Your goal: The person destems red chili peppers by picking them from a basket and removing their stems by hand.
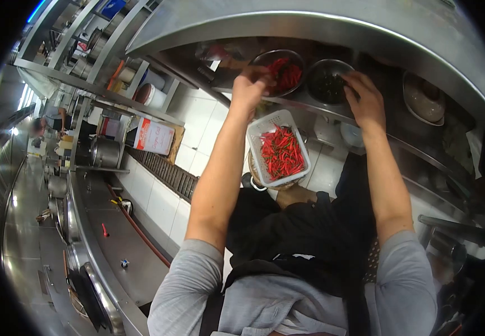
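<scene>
My left hand [250,88] is at the left rim of a metal bowl [285,73] of red chillies, its fingers bent together; what they hold, if anything, is too small to make out. Over the right rim of a second metal bowl [327,82], which has small dark green bits inside, is my right hand [365,99]. Its fingers are curled and partly hidden, so its grip is unclear. Below the shelf, a white plastic basket [255,147] holds many red chillies [282,154] with green stems.
A steel shelf edge [332,22] curves above the bowls. A lidded pot [424,101] stands at the right. To the left are a red and white tin [154,136], a steel counter [108,229] and racks. Another person [54,119] is far left.
</scene>
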A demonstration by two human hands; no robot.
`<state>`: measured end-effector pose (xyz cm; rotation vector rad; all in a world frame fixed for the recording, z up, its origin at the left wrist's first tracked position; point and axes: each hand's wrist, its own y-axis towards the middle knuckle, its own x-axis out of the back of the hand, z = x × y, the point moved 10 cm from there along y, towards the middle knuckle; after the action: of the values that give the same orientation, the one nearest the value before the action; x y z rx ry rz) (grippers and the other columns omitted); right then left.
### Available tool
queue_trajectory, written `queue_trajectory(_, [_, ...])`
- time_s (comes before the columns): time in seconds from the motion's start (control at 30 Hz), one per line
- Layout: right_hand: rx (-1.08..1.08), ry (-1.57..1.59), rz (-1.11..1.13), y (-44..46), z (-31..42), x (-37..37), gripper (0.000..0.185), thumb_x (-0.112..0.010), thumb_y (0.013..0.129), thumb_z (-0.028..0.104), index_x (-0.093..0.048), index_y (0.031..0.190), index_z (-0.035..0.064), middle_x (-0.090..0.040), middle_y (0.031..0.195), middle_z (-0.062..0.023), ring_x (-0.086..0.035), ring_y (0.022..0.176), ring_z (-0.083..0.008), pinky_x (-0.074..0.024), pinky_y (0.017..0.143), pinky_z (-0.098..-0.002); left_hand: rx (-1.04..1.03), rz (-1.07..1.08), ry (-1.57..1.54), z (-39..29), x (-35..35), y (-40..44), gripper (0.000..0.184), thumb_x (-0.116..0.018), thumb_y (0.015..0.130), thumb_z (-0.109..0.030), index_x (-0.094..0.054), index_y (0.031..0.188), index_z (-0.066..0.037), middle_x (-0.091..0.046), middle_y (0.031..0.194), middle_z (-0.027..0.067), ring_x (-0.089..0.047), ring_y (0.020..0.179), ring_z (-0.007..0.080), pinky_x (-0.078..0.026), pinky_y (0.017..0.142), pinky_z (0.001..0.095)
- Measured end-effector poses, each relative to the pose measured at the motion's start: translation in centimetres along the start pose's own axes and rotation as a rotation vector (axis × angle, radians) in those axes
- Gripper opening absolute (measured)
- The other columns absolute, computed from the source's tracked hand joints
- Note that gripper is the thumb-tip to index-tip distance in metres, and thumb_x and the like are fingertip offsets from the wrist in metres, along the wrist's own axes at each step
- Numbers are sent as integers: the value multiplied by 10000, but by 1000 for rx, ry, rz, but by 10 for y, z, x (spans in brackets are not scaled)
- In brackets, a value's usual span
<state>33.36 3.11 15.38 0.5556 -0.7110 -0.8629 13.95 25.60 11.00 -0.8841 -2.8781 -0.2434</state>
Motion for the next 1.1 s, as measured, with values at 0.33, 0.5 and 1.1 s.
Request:
queue_trajectory(0.33, [-245, 150, 322, -94, -5, -16, 165, -664, 832, 84, -694, 972, 3, -666, 779, -142, -634, 633, -248, -493, 618, -309, -31, -95, 424, 29, 81, -48, 211, -636, 847, -116, -654, 1034, -20, -698, 900, 101, -656, 797, 170, -517, 711, 320])
queue_trajectory(0.5, [-290, 11, 609, -118, -10, -66, 180, -674, 835, 144, -696, 948, 6, -681, 844, -160, -647, 675, -299, -500, 631, -363, 363, 370, 921, 152, 86, -110, 407, -657, 784, -228, -637, 1140, -32, -678, 1031, 198, -653, 973, 326, -509, 860, 394])
queue_trajectory(1.1, [-30, -247, 853, -112, 18, -93, 171, -665, 830, 117, -688, 965, 17, -654, 832, -155, -638, 735, -339, -505, 657, -394, 124, 218, 930, 211, 48, -72, 252, -528, 809, -141, -663, 962, 8, -660, 995, 241, -634, 970, 385, -503, 862, 467])
